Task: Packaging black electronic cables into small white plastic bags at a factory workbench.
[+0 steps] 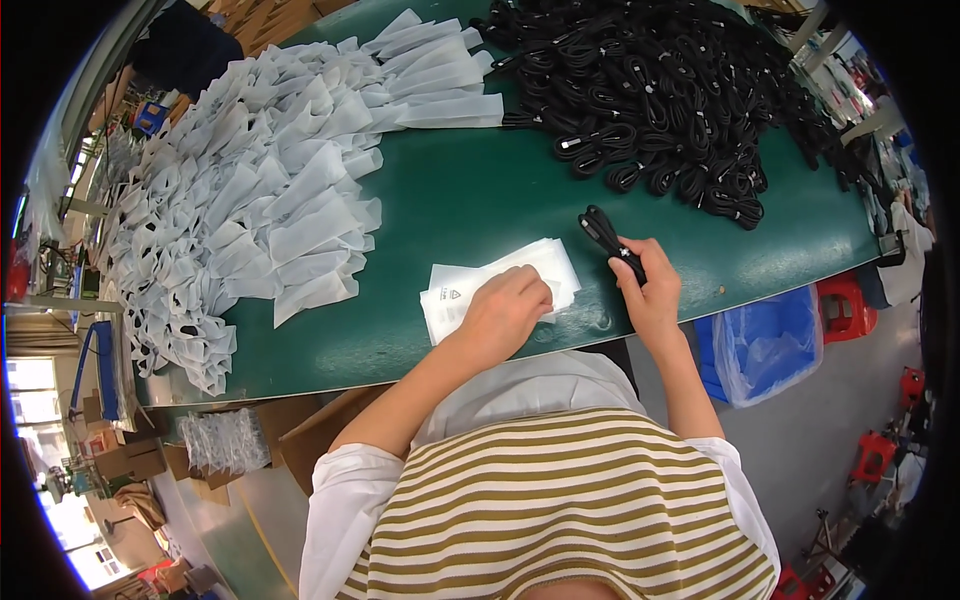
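My left hand (505, 312) rests fingers-down on a small stack of flat white pouches (552, 262) near the front edge of the green table (480, 200). My right hand (645, 285) grips a coiled black cable (603, 236) just right of that stack, the coil sticking up and away from my fingers. A big heap of coiled black cables (660, 90) lies at the far right of the table. A wide spread of white pouches (260, 190) covers the table's left side.
A blue bin lined with clear plastic (765, 345) stands on the floor to my right, beside red stools (848, 305). Cardboard boxes and a bag of packed items (225, 440) sit on the floor at my left.
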### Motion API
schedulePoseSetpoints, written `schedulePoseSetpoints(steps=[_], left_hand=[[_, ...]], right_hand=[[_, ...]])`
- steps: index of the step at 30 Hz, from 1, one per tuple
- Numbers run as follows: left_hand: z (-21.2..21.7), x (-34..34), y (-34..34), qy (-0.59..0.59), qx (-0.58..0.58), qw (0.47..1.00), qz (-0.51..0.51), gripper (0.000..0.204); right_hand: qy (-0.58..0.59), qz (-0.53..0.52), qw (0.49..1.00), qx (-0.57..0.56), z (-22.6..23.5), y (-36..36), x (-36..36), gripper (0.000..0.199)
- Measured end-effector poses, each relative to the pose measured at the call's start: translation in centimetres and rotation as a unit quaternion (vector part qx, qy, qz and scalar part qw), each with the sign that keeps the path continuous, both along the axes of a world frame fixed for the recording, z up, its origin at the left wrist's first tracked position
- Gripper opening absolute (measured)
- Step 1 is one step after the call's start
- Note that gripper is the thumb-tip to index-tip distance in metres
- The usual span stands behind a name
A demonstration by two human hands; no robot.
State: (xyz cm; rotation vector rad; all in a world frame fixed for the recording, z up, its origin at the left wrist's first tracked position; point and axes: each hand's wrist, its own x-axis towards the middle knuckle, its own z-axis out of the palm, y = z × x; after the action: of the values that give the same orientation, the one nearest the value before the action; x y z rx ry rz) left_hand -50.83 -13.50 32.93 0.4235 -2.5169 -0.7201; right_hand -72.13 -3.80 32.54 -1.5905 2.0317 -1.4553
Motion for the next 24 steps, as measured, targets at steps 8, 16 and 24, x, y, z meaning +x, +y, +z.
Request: schedulePoseSetpoints(steps=[8, 16, 24], left_hand=[[-0.1, 0.1, 0.3, 0.025, 0.282, 0.949, 0.140, 0.006], [0.4, 0.3, 0.0, 0.124, 0.249, 0.960, 0.043, 0.009], [2.8, 0.0, -0.2, 0.123, 0.021, 0.992, 0.017, 0.017]], right_hand=[[0.025, 0.103, 0.994, -0.018, 2.5, 2.3, 0.8, 0.024], [0.012, 0.243, 0.961, 0.129, 3.7, 2.1, 0.0, 0.021], [-0.068, 0.206, 0.967, 0.136, 2.2, 1.4, 2.8, 0.016]])
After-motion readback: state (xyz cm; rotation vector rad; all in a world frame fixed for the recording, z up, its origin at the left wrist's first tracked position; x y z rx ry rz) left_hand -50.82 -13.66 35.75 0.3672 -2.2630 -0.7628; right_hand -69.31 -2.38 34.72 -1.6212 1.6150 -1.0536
